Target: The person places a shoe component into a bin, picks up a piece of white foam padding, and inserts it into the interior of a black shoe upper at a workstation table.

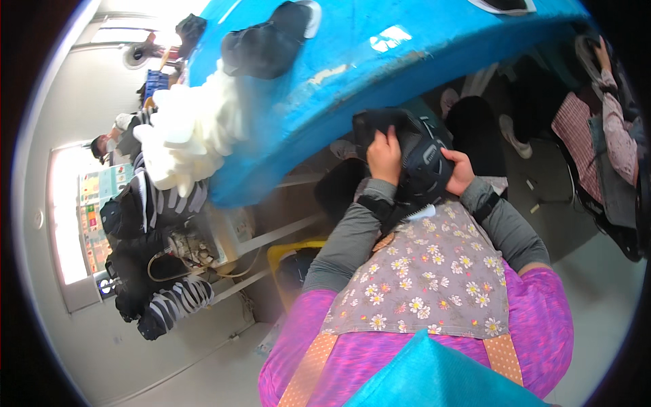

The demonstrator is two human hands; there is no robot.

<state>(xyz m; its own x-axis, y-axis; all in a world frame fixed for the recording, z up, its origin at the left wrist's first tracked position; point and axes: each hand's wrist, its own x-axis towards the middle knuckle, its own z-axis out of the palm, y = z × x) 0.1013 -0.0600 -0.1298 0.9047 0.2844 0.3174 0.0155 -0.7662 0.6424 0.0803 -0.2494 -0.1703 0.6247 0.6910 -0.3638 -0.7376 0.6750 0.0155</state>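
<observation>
- Beyond the left fingers, toward the upper left, a pile of white rounded pieces (190,129) sits along a table's edge; a dark, shoe-shaped piece (264,51) lies behind it.
- Farther left and lower, well apart from the fingers, are black-and-white striped pieces (175,305). A yellow-rimmed bin (274,261) stands nearer, below and left of the left hand.
- Far to the right of the right fingers is a co-worker's hand (601,54).
- The blue table (434,34), scuffed along its rim, curves just beyond the fingertips, its edge barring the way forward.
- Pale floor (590,292) spreads to the lower right of the hands; a whitish wall (74,108) rises far left.
- A black, shoe-like piece (424,159) with raised grey panels is held between both hands, above a floral apron (420,278).
- The left hand (384,157) is clamped on its near left side, fingers bent; the right hand (458,172) grips its right edge, fingers partly hidden.
</observation>
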